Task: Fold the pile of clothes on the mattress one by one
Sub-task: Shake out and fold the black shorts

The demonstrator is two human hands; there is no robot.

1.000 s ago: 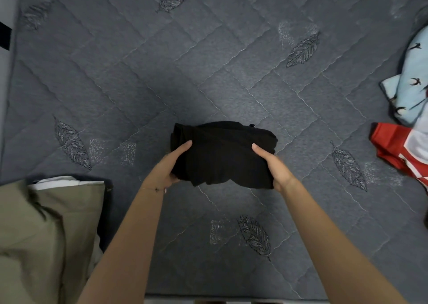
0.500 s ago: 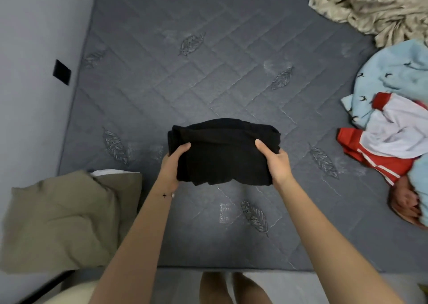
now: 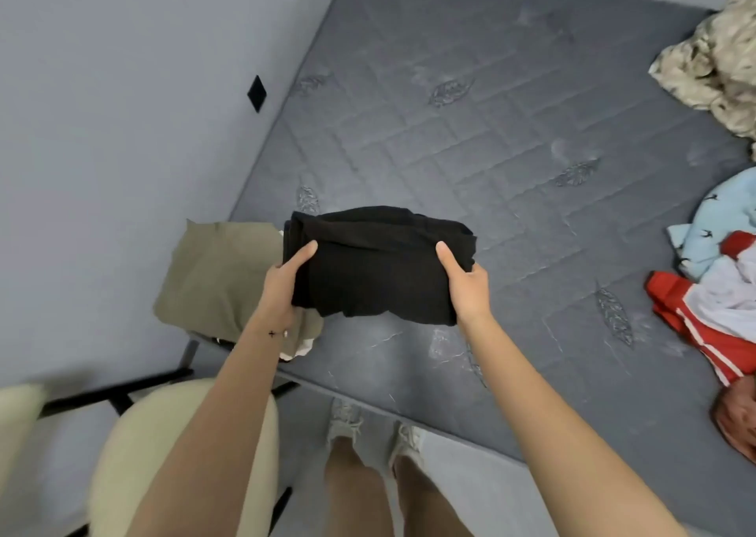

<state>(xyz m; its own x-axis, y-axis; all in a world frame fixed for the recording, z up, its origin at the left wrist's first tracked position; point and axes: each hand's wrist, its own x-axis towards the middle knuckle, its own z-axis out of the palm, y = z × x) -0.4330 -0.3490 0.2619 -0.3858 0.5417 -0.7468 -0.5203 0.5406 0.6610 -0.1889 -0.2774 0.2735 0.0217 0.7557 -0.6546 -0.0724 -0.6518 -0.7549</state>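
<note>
A folded black garment [image 3: 380,262] is held up above the near left part of the grey quilted mattress [image 3: 491,135]. My left hand [image 3: 282,283] grips its left end, thumb on top. My right hand [image 3: 466,283] grips its right end the same way. A folded olive garment [image 3: 221,274] lies on the mattress's near left corner, with a white piece [image 3: 300,350] showing under it. At the right edge lies the unfolded pile: a light blue garment with bird prints [image 3: 720,225], a red and white garment [image 3: 712,324] and a beige patterned one [image 3: 716,62].
A grey wall [image 3: 122,127] with a small black square [image 3: 256,93] runs along the mattress's left side. A cream chair [image 3: 135,454] with black frame stands at the bottom left. My legs [image 3: 368,487] stand at the mattress's near edge.
Both hands have lifted the folded black garment off the mattress and carried it left, towards the olive garment. The view has pulled back and turned left.
</note>
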